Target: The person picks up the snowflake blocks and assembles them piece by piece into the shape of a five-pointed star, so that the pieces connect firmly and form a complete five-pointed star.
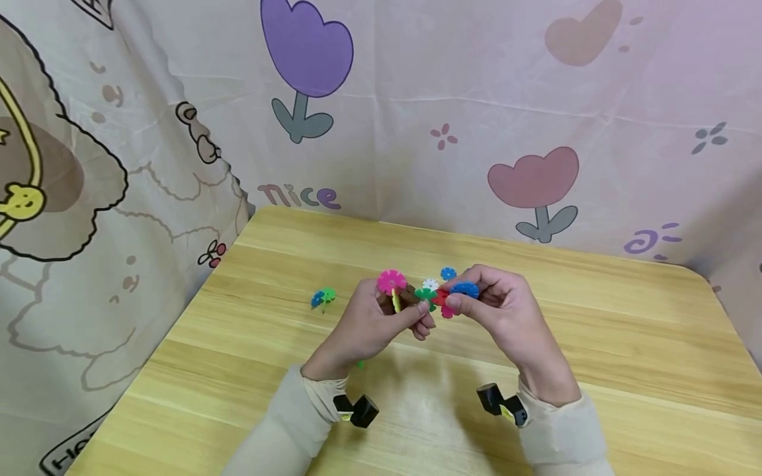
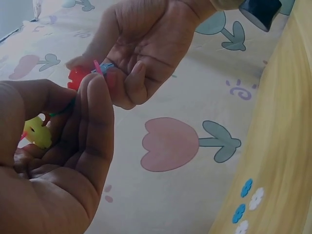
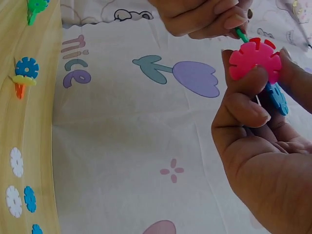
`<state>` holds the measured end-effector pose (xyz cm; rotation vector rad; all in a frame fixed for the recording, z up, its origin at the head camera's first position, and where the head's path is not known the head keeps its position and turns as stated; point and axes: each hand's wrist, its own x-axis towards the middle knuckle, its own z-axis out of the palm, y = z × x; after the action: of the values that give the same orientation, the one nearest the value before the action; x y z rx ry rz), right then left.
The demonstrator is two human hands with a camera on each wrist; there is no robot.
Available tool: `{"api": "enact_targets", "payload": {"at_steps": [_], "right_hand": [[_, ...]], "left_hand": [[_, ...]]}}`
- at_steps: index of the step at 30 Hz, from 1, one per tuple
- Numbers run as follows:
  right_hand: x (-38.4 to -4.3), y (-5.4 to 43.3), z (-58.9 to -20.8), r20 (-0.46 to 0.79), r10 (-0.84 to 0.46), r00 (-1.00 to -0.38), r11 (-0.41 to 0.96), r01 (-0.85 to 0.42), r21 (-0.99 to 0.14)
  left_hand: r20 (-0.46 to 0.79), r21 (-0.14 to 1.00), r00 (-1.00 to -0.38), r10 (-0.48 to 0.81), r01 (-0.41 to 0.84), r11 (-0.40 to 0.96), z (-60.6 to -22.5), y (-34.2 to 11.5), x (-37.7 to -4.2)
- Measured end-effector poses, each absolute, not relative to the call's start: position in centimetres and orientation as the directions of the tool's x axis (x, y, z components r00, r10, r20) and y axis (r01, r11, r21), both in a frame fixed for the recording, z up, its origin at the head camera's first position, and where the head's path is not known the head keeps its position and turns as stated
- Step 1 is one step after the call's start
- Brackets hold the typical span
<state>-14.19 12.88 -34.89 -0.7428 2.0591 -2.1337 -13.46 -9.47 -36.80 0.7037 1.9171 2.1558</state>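
Observation:
Both hands hold notched plastic snowflake discs above the table. My left hand (image 1: 372,324) pinches a green disc (image 1: 425,295); a brown disc (image 1: 408,294), a pink disc (image 1: 391,281) and a yellow disc (image 1: 396,301) sit beside it, within that hand. Between thumb and fingers, my right hand (image 1: 508,307) grips a red disc (image 1: 441,297) grouped with a blue disc (image 1: 465,289) and a pink disc (image 3: 255,61). The green disc's edge meets the red and pink discs in the right wrist view. Fingers hide the exact joints.
On the wooden table (image 1: 631,357), a joined blue and green disc cluster (image 1: 324,297) lies to the left. Loose white discs (image 3: 16,162) and blue discs (image 3: 29,199) lie beyond the hands. A printed cloth (image 1: 417,158) hangs behind the table.

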Motion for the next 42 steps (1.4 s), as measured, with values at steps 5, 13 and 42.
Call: {"api": "enact_targets", "payload": {"at_steps": [5, 13, 42], "right_hand": [[-14.3, 12.9, -34.8, 0.259, -0.386, -0.885, -0.061, -0.255, -0.965], [-14.4, 13.0, -34.7, 0.266, -0.389, -0.882, -0.057, -0.265, -0.962], [-14.3, 13.4, -34.7, 0.313, -0.305, -0.899, -0.023, -0.322, -0.946]], "left_hand": [[0.197, 0.977, -0.885, 0.423, 0.144, -0.155, -36.8, -9.3, -13.5], [0.192, 0.979, -0.885, 0.423, 0.141, -0.15, -36.9, -9.2, -13.7], [0.171, 0.979, -0.901, 0.399, 0.111, -0.169, -36.8, -9.6, -13.7]]}}
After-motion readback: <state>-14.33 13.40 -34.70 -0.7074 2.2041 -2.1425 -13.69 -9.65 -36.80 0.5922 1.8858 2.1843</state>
